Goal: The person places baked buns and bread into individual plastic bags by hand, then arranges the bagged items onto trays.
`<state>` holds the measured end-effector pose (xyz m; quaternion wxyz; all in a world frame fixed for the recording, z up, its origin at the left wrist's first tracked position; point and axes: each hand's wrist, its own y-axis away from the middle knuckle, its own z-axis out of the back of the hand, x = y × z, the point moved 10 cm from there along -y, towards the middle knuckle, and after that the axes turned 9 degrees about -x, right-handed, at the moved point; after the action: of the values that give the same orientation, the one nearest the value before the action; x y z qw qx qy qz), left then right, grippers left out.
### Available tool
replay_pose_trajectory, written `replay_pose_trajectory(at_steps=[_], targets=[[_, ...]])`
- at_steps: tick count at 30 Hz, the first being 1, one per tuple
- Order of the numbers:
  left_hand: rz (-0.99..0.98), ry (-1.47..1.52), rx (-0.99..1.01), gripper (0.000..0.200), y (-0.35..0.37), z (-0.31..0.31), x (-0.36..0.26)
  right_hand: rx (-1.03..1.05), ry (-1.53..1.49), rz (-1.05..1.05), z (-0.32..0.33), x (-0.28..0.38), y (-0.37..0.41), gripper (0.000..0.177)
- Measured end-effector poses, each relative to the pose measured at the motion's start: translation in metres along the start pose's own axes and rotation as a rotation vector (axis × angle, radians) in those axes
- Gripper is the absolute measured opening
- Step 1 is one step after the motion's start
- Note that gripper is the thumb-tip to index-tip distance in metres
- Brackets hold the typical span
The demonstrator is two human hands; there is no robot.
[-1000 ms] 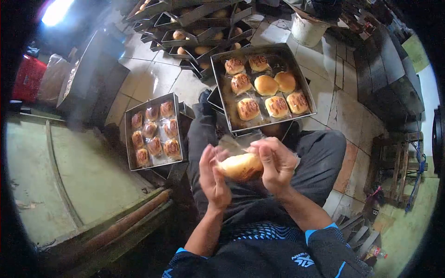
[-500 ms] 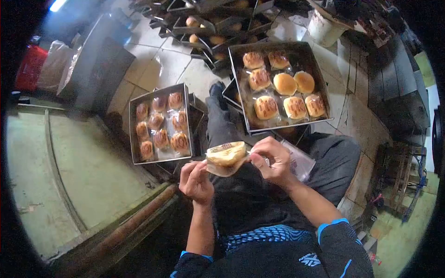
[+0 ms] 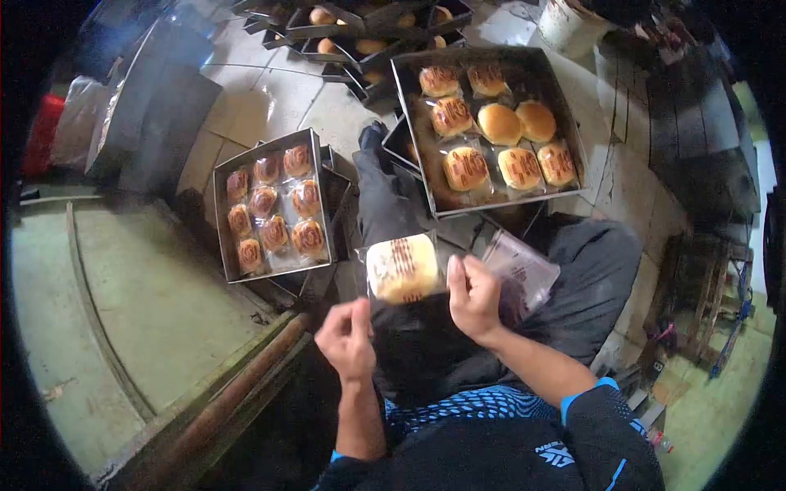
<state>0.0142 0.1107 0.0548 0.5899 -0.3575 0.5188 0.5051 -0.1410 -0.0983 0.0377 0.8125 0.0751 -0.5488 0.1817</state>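
A bun with brown stripes (image 3: 403,268) sits inside a clear plastic bag between my two hands, its printed face turned up toward me. My left hand (image 3: 348,340) is closed at the bag's lower left, thumb pressed on the fingers. On the bag's right side my right hand (image 3: 475,299) is closed too, thumb raised against the forefinger. The exact spots where the fingers pinch the film are hard to make out. A stack of clear printed bags (image 3: 524,274) lies on my right thigh, just beyond the right hand.
A dark tray (image 3: 508,201) ahead holds several bagged buns and two plain buns (image 3: 517,123). To its left, a smaller tray (image 3: 278,272) holds several bagged swirl-topped buns. Stacked trays with buns (image 3: 360,37) stand farther back. A greenish board (image 3: 155,303) lies at left, edged by a pipe (image 3: 246,360).
The bagged bun has turned from edge-on to showing its striped face. My hands have shifted slightly, both with thumbs now pointing up. The view has moved a little.
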Motion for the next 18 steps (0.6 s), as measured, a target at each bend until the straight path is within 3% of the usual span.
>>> replay_pose_trajectory(at_steps=[3,4,6,7,8,9,10,12,13,16,18], targets=[[-0.355,-0.314,-0.029,0.015,0.042,0.011,-0.001,0.157,0.070,-0.169,-0.001,-0.046,0.040,0.038],[-0.339,-0.257,-0.040,0.015,0.042,0.012,-0.003,0.326,0.097,-0.266,-0.006,-0.053,0.039,0.036],[-0.300,-0.148,-0.084,0.015,0.044,0.021,-0.016,0.244,0.179,-0.030,0.020,-0.017,0.006,0.033],[-0.268,-0.139,-0.097,0.018,0.036,0.021,-0.028,0.109,0.113,-0.015,0.036,0.003,-0.010,0.028],[-0.261,-0.115,-0.090,0.018,0.023,0.016,-0.042,0.145,0.106,0.032,0.039,0.026,-0.024,0.016],[-0.199,-0.101,-0.059,0.018,0.008,0.009,-0.047,0.218,-0.017,0.251,0.030,0.062,-0.032,0.013],[-0.136,-0.084,-0.019,0.019,-0.008,0.000,-0.048,0.285,-0.135,0.466,0.019,0.095,-0.029,0.021],[-0.095,-0.070,0.036,0.020,-0.036,-0.024,-0.049,0.392,0.020,0.606,-0.015,0.109,-0.023,0.046],[0.012,0.067,0.042,0.019,-0.048,-0.034,-0.040,0.555,-0.030,0.470,-0.038,0.089,-0.028,0.064],[0.029,0.150,0.043,0.024,-0.059,-0.043,-0.055,0.728,-0.134,0.120,-0.042,0.049,-0.074,0.057],[-0.004,0.116,0.039,0.024,-0.064,-0.032,-0.031,0.561,-0.311,-0.300,-0.032,-0.021,-0.120,0.053]])
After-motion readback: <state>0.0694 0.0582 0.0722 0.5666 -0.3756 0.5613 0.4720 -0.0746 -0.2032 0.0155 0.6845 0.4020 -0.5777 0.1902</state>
